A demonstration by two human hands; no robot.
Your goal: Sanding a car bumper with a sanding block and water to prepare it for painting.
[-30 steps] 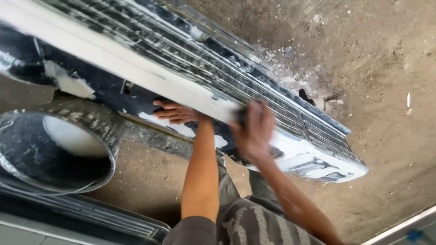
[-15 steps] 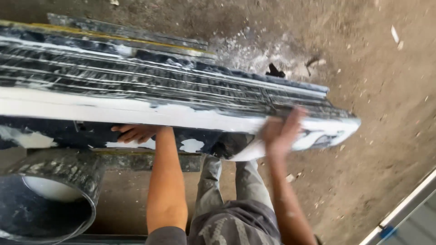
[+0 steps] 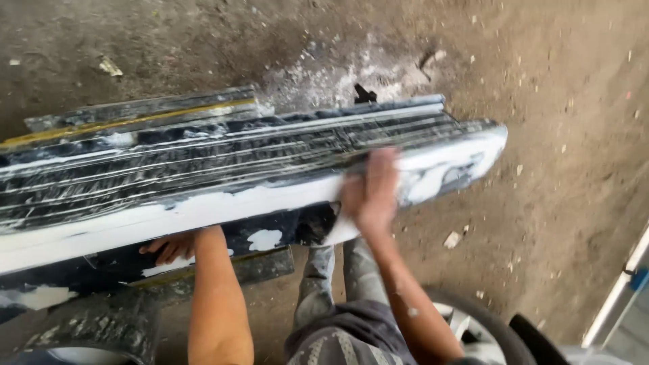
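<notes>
Rightward-slid right hand [image 3: 368, 192] rubs white-smeared black bumper [image 3: 203, 176].

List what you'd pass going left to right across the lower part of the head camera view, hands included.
Dark round drum → left hand gripping under the black car bumper → right hand pressed on the bumper's white filler strip → small pale scrap on the dirt floor → white bar at the edge.

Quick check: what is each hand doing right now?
Left hand: fingers curled under the bumper's lower edge, gripping it.
Right hand: blurred, pressed on its white strip; grip unclear.
</notes>
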